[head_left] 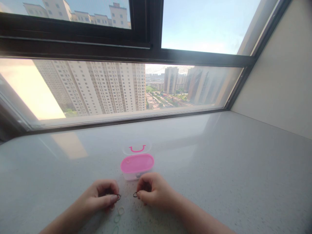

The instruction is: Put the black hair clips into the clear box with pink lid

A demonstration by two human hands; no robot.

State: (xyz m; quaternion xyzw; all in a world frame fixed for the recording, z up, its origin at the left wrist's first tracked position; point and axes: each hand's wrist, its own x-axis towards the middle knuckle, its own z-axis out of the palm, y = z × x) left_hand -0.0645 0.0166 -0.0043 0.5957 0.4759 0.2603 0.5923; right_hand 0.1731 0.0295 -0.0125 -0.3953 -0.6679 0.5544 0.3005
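Note:
My left hand (pixel 103 195) pinches a small dark ring (pixel 119 197) between thumb and fingertips. Across a narrow gap, my right hand (pixel 152 190) pinches another small dark ring (pixel 135 194) in the same way. Both look like hair ties, though they are too small to be sure. On the surface below the left hand lie a pale ring (pixel 121 211) and a greenish ring (pixel 117 218), with another greenish ring (pixel 115 230) at the bottom edge. Just beyond the hands stands an oval clear box with a pink tray (pixel 137 163) on top; something dark shows through its side.
Behind the box lies a clear lid with a pink handle (pixel 137 149). The speckled white sill (pixel 219 169) runs back to a dark-framed window (pixel 195 58), with tall buildings outside. A plain wall (pixel 280 81) bounds the right side.

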